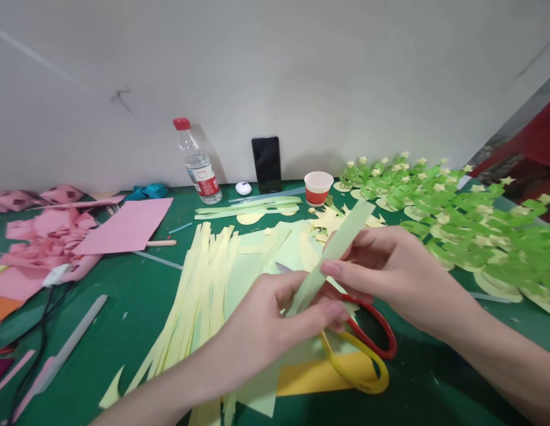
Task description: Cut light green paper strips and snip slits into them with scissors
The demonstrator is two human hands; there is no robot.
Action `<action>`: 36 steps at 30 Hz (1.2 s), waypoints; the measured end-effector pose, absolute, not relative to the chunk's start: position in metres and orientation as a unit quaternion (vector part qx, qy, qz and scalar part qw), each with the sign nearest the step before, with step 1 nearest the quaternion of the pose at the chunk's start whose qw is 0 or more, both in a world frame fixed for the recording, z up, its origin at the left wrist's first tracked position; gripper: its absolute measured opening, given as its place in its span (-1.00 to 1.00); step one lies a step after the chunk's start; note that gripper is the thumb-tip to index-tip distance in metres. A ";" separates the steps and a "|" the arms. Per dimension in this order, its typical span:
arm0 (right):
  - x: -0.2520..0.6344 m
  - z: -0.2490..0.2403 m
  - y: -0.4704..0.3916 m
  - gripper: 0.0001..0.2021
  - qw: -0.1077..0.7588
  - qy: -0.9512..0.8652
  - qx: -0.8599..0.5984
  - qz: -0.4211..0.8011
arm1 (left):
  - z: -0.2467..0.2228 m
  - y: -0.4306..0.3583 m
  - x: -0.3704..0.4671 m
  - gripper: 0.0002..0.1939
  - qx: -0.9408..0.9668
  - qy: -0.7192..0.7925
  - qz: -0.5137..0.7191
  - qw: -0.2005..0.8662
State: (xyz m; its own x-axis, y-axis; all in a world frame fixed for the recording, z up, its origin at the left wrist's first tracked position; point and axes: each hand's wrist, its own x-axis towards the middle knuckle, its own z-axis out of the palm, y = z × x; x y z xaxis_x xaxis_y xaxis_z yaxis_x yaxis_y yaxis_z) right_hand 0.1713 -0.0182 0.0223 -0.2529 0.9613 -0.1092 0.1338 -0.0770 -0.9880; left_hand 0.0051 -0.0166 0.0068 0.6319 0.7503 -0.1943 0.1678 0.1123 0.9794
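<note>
A pale green paper strip [348, 231] slants up to the right between my two hands. My left hand [296, 307] pinches its lower end. Farther up, my right hand [376, 260] grips the same strip between thumb and fingers. Below the hands lie scissors [367, 349] with one red and one yellow handle, their blades partly hidden by my left hand. Under them are light green paper sheets [257, 390] and a yellow-orange sheet [319, 376]. Many cut pale yellow strips [186, 313] are spread left of my left hand.
Against the wall stand a water bottle [201, 168], a black phone [266, 165] and a paper cup [318, 188]. Green curled paper pieces with stars [456, 219] crowd the right. Pink paper [128, 228], a translucent stick [74, 340] and a black cable [41, 331] lie left.
</note>
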 end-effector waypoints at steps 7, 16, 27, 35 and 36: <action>0.171 0.023 -0.017 -0.79 0.396 -0.596 -0.511 0.477 | 0.008 -0.020 0.010 -0.66 0.611 0.378 0.213 0.662; 0.171 0.021 -0.016 -0.83 0.417 -0.580 -0.500 0.489 | 0.008 -0.021 0.007 -0.69 0.556 0.353 0.194 0.727; 0.206 0.026 0.012 -0.61 0.572 -0.482 -0.462 0.477 | 0.000 -0.020 0.008 -0.60 0.576 0.327 0.141 0.735; 0.200 0.026 0.004 -0.87 0.403 -0.598 -0.447 0.530 | 0.010 -0.024 0.008 -0.57 0.551 0.301 0.158 0.762; 0.197 0.025 0.002 -0.88 0.360 -0.624 -0.434 0.541 | 0.011 -0.024 0.008 -0.57 0.548 0.297 0.160 0.765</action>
State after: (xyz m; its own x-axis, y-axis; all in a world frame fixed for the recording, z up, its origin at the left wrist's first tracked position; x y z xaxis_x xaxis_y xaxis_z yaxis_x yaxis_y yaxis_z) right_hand 0.1973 0.0023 0.0251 -0.3639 0.9312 -0.0215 0.1528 0.0369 -0.9876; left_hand 0.0082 -0.0236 0.0110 0.7722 0.5704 -0.2799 0.0811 0.3485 0.9338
